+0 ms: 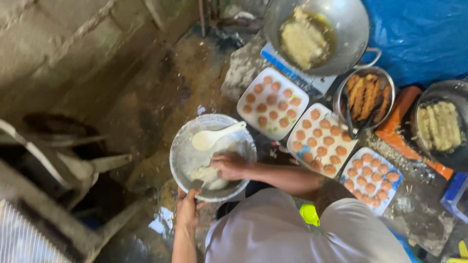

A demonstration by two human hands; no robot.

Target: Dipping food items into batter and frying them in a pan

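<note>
Batter (204, 174) sits low in the tilted white bowl (181, 151), which the left hand (186, 207) clasps at its near rim while the right hand (229, 165) scoops with curled fingers, so a slick grip could spill it onto the wet floor (161, 97).

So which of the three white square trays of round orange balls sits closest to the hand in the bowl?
The middle white tray, just beside the right hand; the other two lie farther off.
</note>
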